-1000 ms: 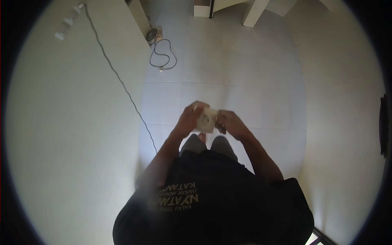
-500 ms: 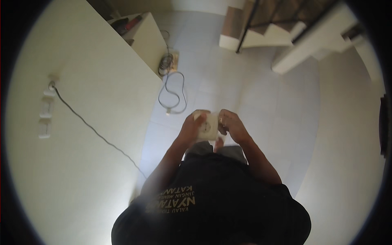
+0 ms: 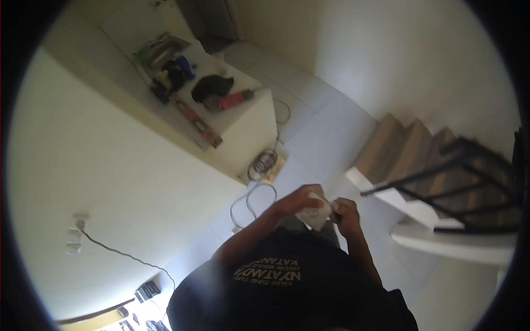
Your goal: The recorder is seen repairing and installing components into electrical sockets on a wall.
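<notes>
Left hand (image 3: 295, 201) and right hand (image 3: 346, 212) meet at chest height, fingers curled closed around a small pale object (image 3: 318, 214) pinched between them; what it is cannot be told. Below lies the tiled floor (image 3: 326, 138), with a coiled cable (image 3: 264, 161) beside a low white tabletop (image 3: 243, 118) carrying a power tool (image 3: 229, 101). A staircase (image 3: 419, 160) rises at right. Probable hazard: the shared fingertip grip is slight, so a slip would drop the object onto hard tile.
</notes>
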